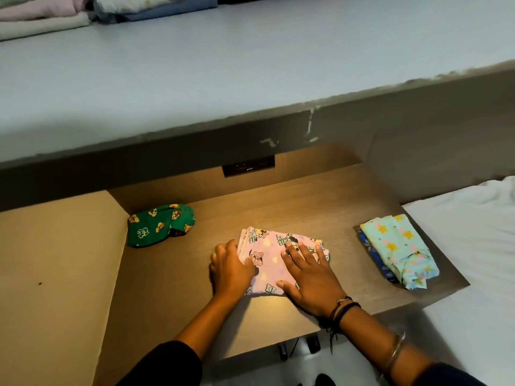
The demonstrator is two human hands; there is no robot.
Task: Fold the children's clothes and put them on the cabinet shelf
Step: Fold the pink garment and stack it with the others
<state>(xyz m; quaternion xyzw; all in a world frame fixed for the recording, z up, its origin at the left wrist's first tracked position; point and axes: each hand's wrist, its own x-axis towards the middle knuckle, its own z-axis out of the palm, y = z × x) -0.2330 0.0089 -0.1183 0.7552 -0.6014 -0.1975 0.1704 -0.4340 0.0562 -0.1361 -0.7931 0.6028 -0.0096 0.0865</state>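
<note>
You get 1 warm pool of light on the desk (pixel 306 207), seemingly from under the shelf (pixel 250 65); elsewhere it's dim, edges bow, far clothes (pixel 41 12) blur.

The pink garment (pixel 274 257), held by the left hand (pixel 230 270) and lying under the flat right hand (pixel 309 280), is soft, matt printed cloth. It lies on a matt wood-grain desk (pixel 172 288). The green garment (pixel 156 225) left of the grip and the star-print garment (pixel 395 240) right of it are also matt cloth. The bangle (pixel 397 349) behind the right hand is shiny metal.
</note>
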